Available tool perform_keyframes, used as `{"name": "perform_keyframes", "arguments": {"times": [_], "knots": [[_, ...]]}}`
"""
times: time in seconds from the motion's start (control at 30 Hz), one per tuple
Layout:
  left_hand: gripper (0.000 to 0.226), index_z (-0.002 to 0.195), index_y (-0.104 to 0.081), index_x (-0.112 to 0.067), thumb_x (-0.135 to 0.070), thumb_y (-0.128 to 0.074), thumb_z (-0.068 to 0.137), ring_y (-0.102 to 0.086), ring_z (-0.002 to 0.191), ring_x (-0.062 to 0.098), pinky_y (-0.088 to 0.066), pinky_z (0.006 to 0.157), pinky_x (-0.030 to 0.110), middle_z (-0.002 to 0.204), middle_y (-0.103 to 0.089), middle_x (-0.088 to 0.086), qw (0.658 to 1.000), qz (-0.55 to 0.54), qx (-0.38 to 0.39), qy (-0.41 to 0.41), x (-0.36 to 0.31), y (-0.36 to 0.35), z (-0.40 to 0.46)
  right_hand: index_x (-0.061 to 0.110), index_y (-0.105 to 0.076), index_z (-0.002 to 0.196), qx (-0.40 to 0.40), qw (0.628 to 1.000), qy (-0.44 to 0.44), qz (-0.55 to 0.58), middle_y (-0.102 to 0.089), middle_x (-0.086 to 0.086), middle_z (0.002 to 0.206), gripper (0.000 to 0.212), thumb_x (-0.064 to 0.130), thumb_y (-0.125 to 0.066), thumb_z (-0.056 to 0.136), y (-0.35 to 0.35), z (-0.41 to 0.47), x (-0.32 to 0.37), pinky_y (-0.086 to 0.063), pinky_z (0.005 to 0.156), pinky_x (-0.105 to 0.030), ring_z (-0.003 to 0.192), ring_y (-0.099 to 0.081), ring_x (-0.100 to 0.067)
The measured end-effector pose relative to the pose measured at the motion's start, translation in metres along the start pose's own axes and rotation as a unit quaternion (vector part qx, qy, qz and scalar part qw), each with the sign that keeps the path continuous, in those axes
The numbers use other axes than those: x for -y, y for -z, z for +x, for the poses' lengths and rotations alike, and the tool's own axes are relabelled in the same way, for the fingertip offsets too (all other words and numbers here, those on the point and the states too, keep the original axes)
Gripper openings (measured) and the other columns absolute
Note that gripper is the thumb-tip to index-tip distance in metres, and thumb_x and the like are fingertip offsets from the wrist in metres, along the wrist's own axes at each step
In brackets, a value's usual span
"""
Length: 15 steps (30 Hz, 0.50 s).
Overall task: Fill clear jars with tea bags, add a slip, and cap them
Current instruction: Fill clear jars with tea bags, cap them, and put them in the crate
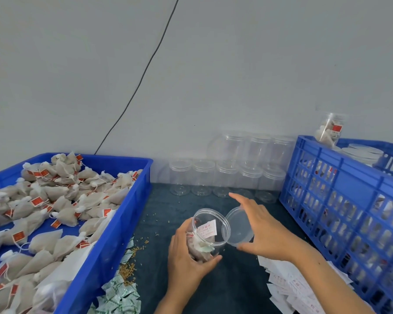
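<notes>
My left hand (186, 254) grips a clear jar (208, 234), tilted with its open mouth toward the upper right. Tea bags fill its lower part and a white slip with red print (207, 230) lies inside near the mouth. My right hand (262, 232) holds a clear lid (237, 226) by its rim, just right of the jar's mouth and touching its edge. Loose tea bags (50, 207) with red tags fill the blue tray (114, 234) on the left.
Empty capped jars (227, 175) stand stacked against the wall behind. A blue crate (340, 196) of filled jars stands at right, one filled jar (329, 130) on top. White slips (290, 288) lie at lower right, green-white sachets (120, 298) and spilled grains by the tray.
</notes>
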<state>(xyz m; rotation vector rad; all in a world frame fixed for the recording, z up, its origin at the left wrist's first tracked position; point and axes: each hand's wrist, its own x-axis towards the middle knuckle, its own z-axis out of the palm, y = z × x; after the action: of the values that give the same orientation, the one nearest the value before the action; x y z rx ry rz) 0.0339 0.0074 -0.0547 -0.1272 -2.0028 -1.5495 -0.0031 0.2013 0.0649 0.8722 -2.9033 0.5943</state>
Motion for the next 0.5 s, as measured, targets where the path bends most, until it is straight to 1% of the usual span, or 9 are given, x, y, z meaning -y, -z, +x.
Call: {"name": "perform_keyframes", "arguments": {"times": [0.07, 0.13, 0.2, 0.3, 0.33, 0.4, 0.47, 0.5], "knots": [[0.097, 0.132, -0.043, -0.046, -0.036, -0.091, 0.048, -0.055, 0.116, 0.015, -0.054, 0.087, 0.046, 0.121, -0.052, -0.023, 1.0, 0.004, -0.004, -0.004, -0.001, 0.0, 0.001, 0.066, 0.004, 0.136, 0.019, 0.998, 0.027, 0.05, -0.026, 0.024, 0.131, 0.103, 0.048, -0.072, 0.069, 0.011, -0.004, 0.013, -0.038, 0.102, -0.031, 0.126, -0.03, -0.003], [0.097, 0.133, -0.042, -0.048, -0.036, -0.09, 0.05, -0.053, 0.117, 0.014, -0.054, 0.087, 0.045, 0.124, -0.05, -0.026, 1.0, 0.003, 0.002, -0.007, -0.003, -0.001, 0.001, 0.066, -0.001, 0.135, 0.025, 0.993, 0.047, 0.101, -0.023, 0.031, 0.127, 0.096, 0.048, -0.072, 0.072, 0.011, -0.003, 0.025, -0.037, 0.101, -0.027, 0.128, -0.032, 0.001], [0.097, 0.134, -0.041, -0.048, -0.036, -0.09, 0.051, -0.051, 0.117, 0.01, -0.055, 0.086, 0.042, 0.125, -0.049, -0.026, 1.0, 0.011, 0.015, -0.011, -0.004, -0.001, 0.001, 0.065, -0.005, 0.135, 0.023, 0.991, 0.056, 0.12, -0.024, 0.028, 0.126, 0.089, 0.045, -0.069, 0.077, 0.005, 0.0, 0.034, -0.041, 0.099, -0.026, 0.125, -0.038, 0.0], [0.097, 0.133, -0.04, -0.05, -0.038, -0.089, 0.05, -0.049, 0.116, 0.006, -0.055, 0.084, 0.037, 0.123, -0.05, -0.026, 0.999, 0.026, 0.02, -0.013, -0.006, 0.0, 0.001, 0.06, -0.011, 0.136, 0.009, 0.994, 0.061, 0.09, -0.024, 0.023, 0.126, 0.076, 0.05, -0.063, 0.081, -0.013, 0.004, 0.041, -0.048, 0.094, -0.03, 0.11, -0.049, -0.006], [0.096, 0.133, -0.04, -0.051, -0.041, -0.089, 0.05, -0.049, 0.115, 0.004, -0.054, 0.083, 0.034, 0.123, -0.051, -0.027, 0.999, 0.033, 0.019, -0.017, -0.007, 0.001, 0.001, 0.06, -0.011, 0.136, -0.002, 0.995, 0.062, 0.075, -0.023, 0.024, 0.126, 0.074, 0.055, -0.06, 0.081, -0.02, 0.005, 0.042, -0.047, 0.093, -0.031, 0.11, -0.048, -0.006], [0.095, 0.132, -0.039, -0.053, -0.046, -0.088, 0.051, -0.049, 0.115, 0.002, -0.053, 0.081, 0.026, 0.128, -0.05, -0.025, 0.998, 0.042, 0.027, -0.032, -0.008, 0.001, 0.0, 0.061, -0.01, 0.136, -0.032, 0.996, 0.062, 0.059, -0.024, 0.023, 0.126, 0.073, 0.062, -0.058, 0.08, -0.034, 0.007, 0.044, -0.043, 0.095, -0.03, 0.116, -0.038, -0.003], [0.099, 0.133, -0.039, -0.054, -0.041, -0.092, 0.05, -0.05, 0.119, 0.003, -0.053, 0.08, 0.02, 0.132, -0.046, -0.02, 0.999, -0.004, 0.046, -0.022, -0.011, 0.003, 0.001, 0.061, -0.014, 0.136, -0.07, 0.993, 0.053, 0.074, -0.027, 0.022, 0.124, 0.07, 0.061, -0.057, 0.081, -0.041, 0.007, 0.043, -0.04, 0.094, -0.026, 0.118, -0.034, -0.001], [0.104, 0.134, -0.039, -0.052, -0.035, -0.094, 0.047, -0.05, 0.121, 0.002, -0.052, 0.083, 0.019, 0.134, -0.044, -0.018, 0.998, -0.044, 0.045, -0.001, -0.012, 0.004, 0.002, 0.059, -0.018, 0.137, -0.09, 0.99, 0.044, 0.104, -0.029, 0.021, 0.122, 0.068, 0.059, -0.059, 0.082, -0.042, 0.008, 0.042, -0.038, 0.093, -0.022, 0.118, -0.035, 0.0]]}}
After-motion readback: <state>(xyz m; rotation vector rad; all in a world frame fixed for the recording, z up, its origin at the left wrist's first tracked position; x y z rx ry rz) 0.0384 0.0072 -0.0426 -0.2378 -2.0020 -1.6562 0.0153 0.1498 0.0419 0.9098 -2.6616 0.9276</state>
